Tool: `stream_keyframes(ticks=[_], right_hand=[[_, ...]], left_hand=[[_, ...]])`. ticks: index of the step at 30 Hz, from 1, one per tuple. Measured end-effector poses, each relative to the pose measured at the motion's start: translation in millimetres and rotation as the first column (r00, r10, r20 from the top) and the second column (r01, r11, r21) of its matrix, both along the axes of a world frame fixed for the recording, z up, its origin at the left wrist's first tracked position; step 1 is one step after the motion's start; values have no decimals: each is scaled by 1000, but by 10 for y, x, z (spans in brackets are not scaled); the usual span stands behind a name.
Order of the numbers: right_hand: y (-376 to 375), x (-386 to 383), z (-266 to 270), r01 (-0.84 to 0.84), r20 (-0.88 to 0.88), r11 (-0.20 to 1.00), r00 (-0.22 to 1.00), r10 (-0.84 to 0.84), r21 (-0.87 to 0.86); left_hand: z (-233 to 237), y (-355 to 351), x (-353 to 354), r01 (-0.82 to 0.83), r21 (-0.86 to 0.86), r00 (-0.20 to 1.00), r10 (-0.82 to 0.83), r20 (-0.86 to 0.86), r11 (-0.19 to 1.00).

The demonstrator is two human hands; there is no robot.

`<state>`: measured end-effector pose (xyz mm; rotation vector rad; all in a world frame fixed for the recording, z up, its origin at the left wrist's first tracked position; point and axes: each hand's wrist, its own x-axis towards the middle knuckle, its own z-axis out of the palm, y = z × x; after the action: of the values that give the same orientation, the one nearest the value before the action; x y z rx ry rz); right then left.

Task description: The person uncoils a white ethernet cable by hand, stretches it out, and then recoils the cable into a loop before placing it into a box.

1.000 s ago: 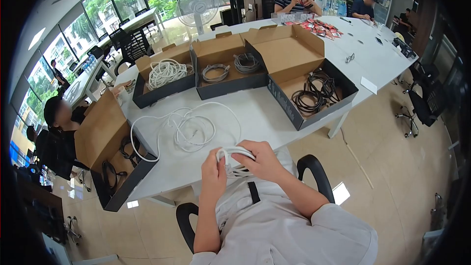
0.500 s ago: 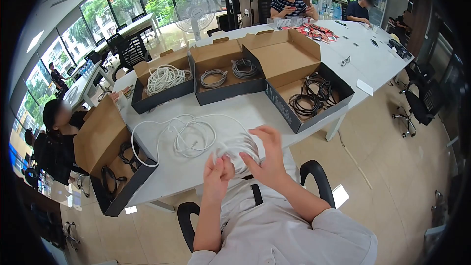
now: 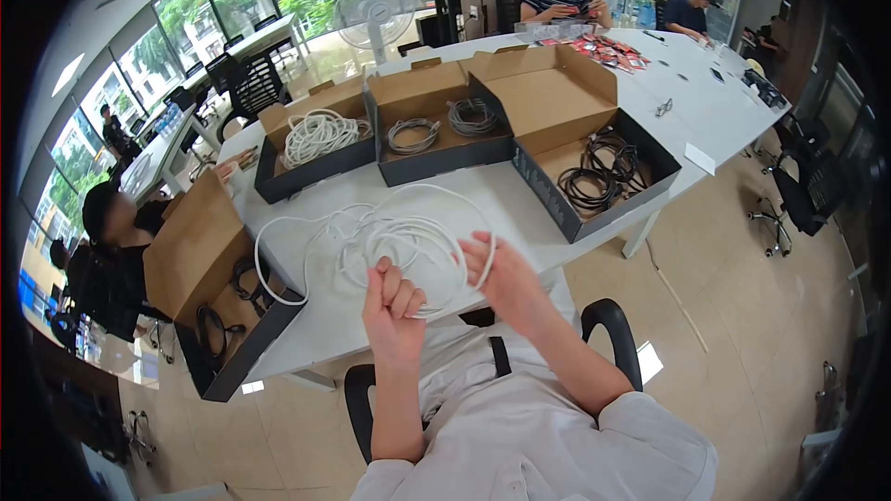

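A white cable (image 3: 408, 239) is wound in loops between my hands, with loose turns lying on the white table and a strand running left to the near left box. My left hand (image 3: 394, 301) is closed around the lower left of the coil, fingers curled in. At the coil's right side my right hand (image 3: 501, 280) has a loop of the cable passing between its thumb and fingers. Behind the coil stands an open box with a bundle of white cable (image 3: 323, 136).
An open box with grey cables (image 3: 413, 135) stands at the back, one with black cables (image 3: 603, 170) at right, another with black cables (image 3: 215, 332) at left. Chair armrests (image 3: 613, 341) flank me. People sit at the far side and left.
The coil has spread into wider loops and moved left over the table. My left hand has shifted slightly left, and my right hand now has a large loop in it. The view has shifted slightly.
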<state>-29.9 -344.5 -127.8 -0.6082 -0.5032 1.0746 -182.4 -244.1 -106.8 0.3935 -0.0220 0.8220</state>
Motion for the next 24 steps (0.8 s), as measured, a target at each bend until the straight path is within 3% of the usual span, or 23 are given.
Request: stream_keyframes(ticks=[6,9,12,14,15,16,17,19,22,24], right_hand=[[-78,24,124,179,439,984,886,-150,-26],[-94,-26,115,211,553,977,818,-157,-34],[-79,-84,70,284,697,957,698,-166,-56],[-95,-144,171,380,801,922,574,-169,-78],[-91,-161,238,435,852,897,496,-168,-77],[-83,-135,244,382,823,917,554,-127,-116],[-70,-111,238,339,792,927,604,-87,-157],[-60,-108,231,296,810,941,585,-42,-165],[-89,-176,368,281,880,944,475,21,-174],[-105,-240,432,289,921,942,387,48,-171]], left_hand=[[-25,-60,54,82,190,943,-15,-332,978],[-86,-61,25,160,228,924,-65,-376,960],[-61,-198,80,17,221,812,115,-572,975],[-92,-241,72,-11,340,740,236,-630,940],[-114,-204,63,53,421,740,247,-625,905],[-135,-162,46,129,495,742,247,-623,860],[-150,-147,36,117,577,691,351,-632,808],[-183,-149,30,146,714,588,520,-619,685],[-222,-179,-4,205,924,265,891,-369,322],[-182,-156,-38,171,980,170,977,-128,99]])
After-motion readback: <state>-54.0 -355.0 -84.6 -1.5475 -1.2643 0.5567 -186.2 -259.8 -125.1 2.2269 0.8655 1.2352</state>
